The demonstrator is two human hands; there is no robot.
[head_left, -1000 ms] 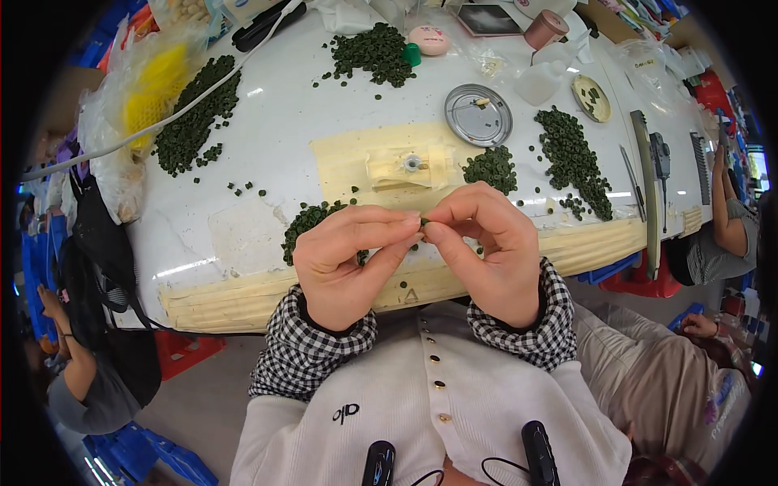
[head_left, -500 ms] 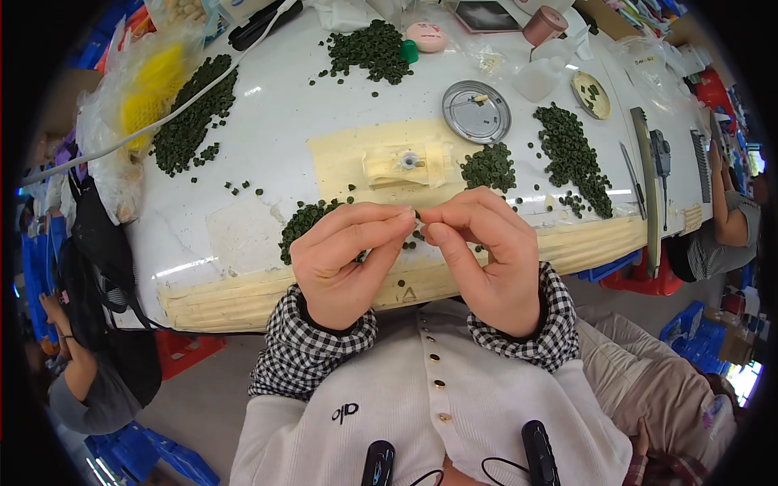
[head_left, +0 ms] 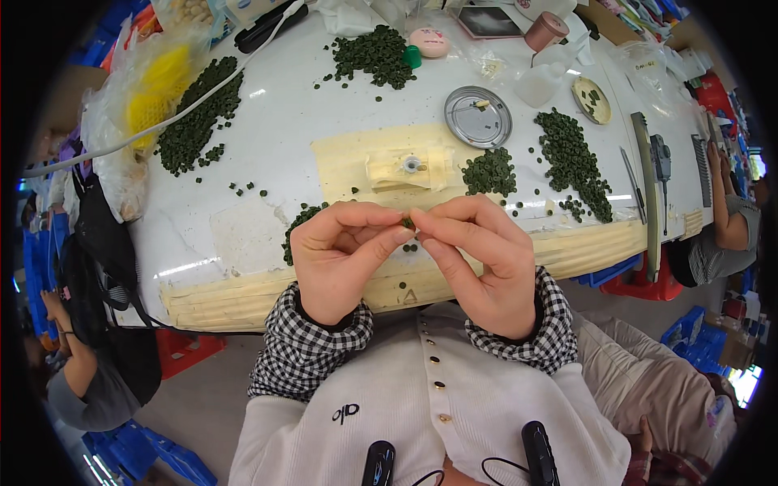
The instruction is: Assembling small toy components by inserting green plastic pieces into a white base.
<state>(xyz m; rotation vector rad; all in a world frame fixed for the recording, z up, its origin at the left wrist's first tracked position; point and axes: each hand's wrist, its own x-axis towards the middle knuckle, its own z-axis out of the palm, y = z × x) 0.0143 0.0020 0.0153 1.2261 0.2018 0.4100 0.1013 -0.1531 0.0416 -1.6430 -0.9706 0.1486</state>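
Note:
A small dark green piece [head_left: 408,223] is pinched between the fingertips of my left hand [head_left: 336,259], above the near edge of the table. The fingers of my right hand [head_left: 490,267] are drawn together, and their tips press against the same piece from the other side. My fingertips hide much of it. Beneath and beside my left hand lies a pile of similar green pieces [head_left: 298,231], partly covered by it. Beyond both hands sits a tape-wrapped block [head_left: 389,168] with a small round metal fitting [head_left: 412,164] on top, on a yellowish sheet [head_left: 340,154].
Green pieces are heaped at the left [head_left: 194,121], the back [head_left: 374,57], the middle right [head_left: 489,172] and the right [head_left: 567,150]. A round metal lid [head_left: 478,130] and a cream dish [head_left: 585,91] hold bits. A white cable [head_left: 186,105] crosses the left side. People work at both sides.
My left index finger has bent more, and the green piece now sits lower between the fingertips. My right fingertips have shifted slightly left. The view has moved a little.

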